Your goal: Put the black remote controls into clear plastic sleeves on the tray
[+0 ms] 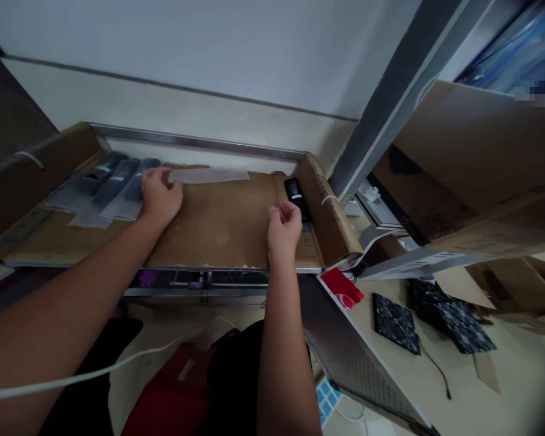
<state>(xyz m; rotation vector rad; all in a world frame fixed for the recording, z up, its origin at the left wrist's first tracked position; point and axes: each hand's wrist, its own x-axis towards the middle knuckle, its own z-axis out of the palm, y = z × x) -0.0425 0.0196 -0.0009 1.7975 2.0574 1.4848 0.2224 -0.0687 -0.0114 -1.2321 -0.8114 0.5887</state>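
Note:
My left hand (161, 197) is at the left of a cardboard-lined shelf (227, 218), thumb and forefinger apart, beside several dark items in clear plastic bags (113, 181). Its fingertips are close to one end of a flat translucent plastic bag (211, 175); whether they touch it I cannot tell. My right hand (285, 230) is over the shelf's right part with its fingers curled in and nothing visible in them. Just beyond it lies a black oblong item (296, 195) with a white label, against the cardboard side wall.
Cardboard side walls (329, 209) border the shelf, and a metal post (390, 97) rises at right. A large cardboard box (481, 175) stands beyond it. Lower right are a red packet (343, 287) and black patterned pouches (396, 323). A white cable (118, 366) crosses below my left arm.

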